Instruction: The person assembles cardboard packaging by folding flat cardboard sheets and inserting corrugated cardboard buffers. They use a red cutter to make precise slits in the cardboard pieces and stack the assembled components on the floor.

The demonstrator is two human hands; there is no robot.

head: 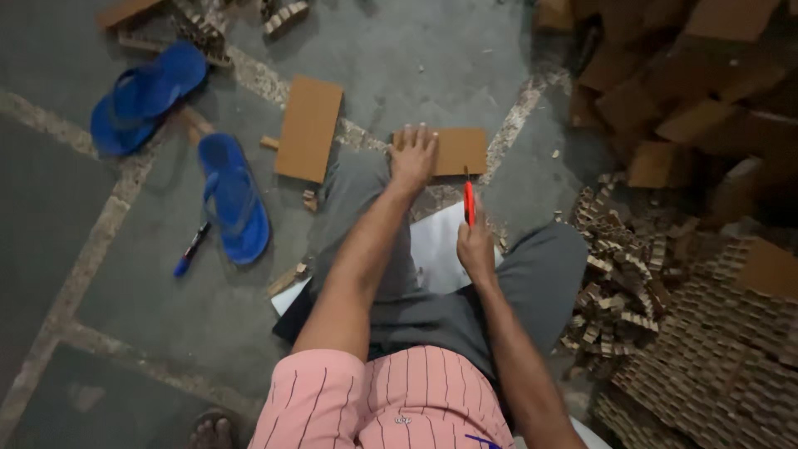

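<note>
I sit on the floor with grey trousers and a pink striped shirt. My left hand (413, 155) presses flat on a small brown cardboard piece (461, 150) lying in front of my knee. My right hand (475, 241) grips a red-handled cutter (469, 199), blade pointing up toward the lower edge of that cardboard piece. A white sheet (436, 249) lies under my legs.
A larger cardboard rectangle (308, 128) lies to the left. Two blue sandals (235, 199) (145, 96) and a blue marker (190, 250) rest on the concrete floor. Stacks of honeycomb cardboard (690, 333) and cardboard blocks (690, 91) fill the right side.
</note>
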